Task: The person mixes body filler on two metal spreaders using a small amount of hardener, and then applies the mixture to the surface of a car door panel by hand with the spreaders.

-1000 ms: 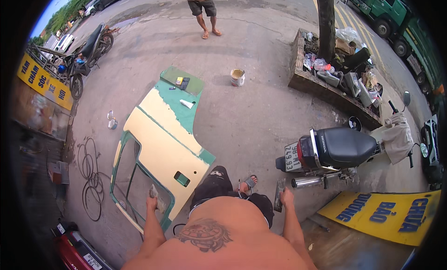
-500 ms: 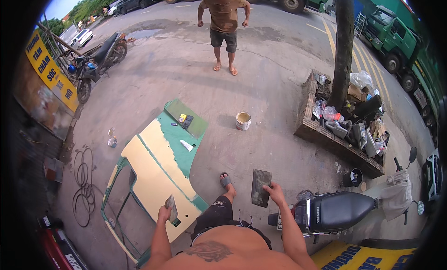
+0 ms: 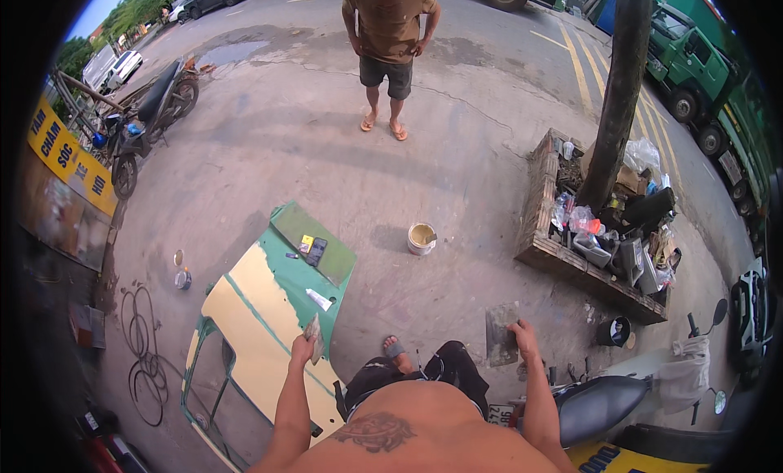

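Observation:
My left hand [image 3: 305, 349] grips a putty knife [image 3: 316, 329] with a smeared, light grey blade, held above the vehicle door panel [image 3: 261, 318]. That panel lies flat on the ground, green with broad cream-coloured patches and an open window frame. My right hand [image 3: 526, 341] pinches the edge of a flat, dark rectangular plate [image 3: 500, 334] held out to my right. A white tube [image 3: 318, 299] and a small yellow-and-black item [image 3: 311, 249] rest on the green part of the panel. Ahead stands a bucket [image 3: 422, 238] of beige paste with a stick or handle in it.
Another person [image 3: 388, 57] stands ahead, hands near the hips. A brick planter [image 3: 563, 253] full of rubbish surrounds a pole on the right. A motorbike [image 3: 603, 408] is parked close by my right arm. Coiled hose [image 3: 145, 351] and small cans [image 3: 183, 277] lie left.
I have moved slightly forward. My left hand with the putty knife has gone up and right; the right hand with the plate has swung outward. The other person has come closer, lowering their hands.

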The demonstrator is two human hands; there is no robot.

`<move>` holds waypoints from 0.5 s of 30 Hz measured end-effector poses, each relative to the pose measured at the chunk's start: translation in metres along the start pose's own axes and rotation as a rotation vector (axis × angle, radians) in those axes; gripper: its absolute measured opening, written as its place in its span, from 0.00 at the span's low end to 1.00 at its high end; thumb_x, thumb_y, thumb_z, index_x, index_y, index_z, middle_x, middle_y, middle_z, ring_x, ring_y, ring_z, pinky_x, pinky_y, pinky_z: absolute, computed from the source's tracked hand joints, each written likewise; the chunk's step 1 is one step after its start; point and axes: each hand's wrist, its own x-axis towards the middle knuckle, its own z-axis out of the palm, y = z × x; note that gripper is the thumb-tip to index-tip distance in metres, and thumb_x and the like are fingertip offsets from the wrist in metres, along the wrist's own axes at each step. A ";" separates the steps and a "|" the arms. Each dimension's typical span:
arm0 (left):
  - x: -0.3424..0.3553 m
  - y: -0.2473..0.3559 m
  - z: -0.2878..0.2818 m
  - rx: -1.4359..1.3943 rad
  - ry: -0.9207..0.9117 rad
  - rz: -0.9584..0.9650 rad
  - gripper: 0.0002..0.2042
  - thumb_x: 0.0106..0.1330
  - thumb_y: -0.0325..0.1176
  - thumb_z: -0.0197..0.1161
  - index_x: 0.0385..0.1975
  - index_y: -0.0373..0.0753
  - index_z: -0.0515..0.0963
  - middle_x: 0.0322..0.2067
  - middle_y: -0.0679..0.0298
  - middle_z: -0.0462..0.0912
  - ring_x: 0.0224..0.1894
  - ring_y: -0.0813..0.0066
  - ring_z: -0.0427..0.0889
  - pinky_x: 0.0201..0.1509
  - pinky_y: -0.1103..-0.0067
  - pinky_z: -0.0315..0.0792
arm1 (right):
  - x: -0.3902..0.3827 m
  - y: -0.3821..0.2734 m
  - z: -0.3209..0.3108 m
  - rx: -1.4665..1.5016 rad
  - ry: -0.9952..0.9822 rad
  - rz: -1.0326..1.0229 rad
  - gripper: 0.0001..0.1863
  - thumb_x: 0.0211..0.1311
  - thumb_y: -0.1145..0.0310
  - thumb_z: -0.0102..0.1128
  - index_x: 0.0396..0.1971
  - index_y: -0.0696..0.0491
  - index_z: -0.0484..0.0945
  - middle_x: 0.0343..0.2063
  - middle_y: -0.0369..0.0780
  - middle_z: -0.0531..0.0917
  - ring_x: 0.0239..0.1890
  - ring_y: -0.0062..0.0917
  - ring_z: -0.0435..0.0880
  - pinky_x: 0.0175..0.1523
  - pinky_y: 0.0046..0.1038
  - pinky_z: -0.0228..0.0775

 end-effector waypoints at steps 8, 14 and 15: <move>0.102 0.159 -0.016 -0.013 -0.038 0.058 0.26 0.64 0.49 0.59 0.42 0.25 0.78 0.38 0.38 0.81 0.45 0.41 0.80 0.48 0.63 0.73 | 0.148 -0.031 0.028 -0.280 -0.041 -0.047 0.33 0.69 0.44 0.44 0.27 0.63 0.82 0.20 0.38 0.78 0.28 0.21 0.73 0.37 0.31 0.66; 0.161 0.233 -0.001 -0.237 -0.076 0.084 0.23 0.67 0.45 0.58 0.46 0.26 0.77 0.39 0.47 0.84 0.44 0.58 0.83 0.49 0.70 0.73 | 0.253 -0.093 0.089 -0.255 -0.195 -0.091 0.18 0.54 0.62 0.61 0.42 0.57 0.79 0.25 0.47 0.83 0.30 0.31 0.82 0.39 0.33 0.72; 0.154 0.248 0.000 -0.204 -0.113 0.045 0.23 0.67 0.45 0.58 0.46 0.26 0.77 0.39 0.47 0.84 0.44 0.58 0.83 0.49 0.70 0.73 | 0.271 -0.085 0.092 -0.305 -0.235 -0.050 0.21 0.51 0.63 0.62 0.45 0.55 0.79 0.28 0.48 0.84 0.31 0.37 0.84 0.40 0.35 0.73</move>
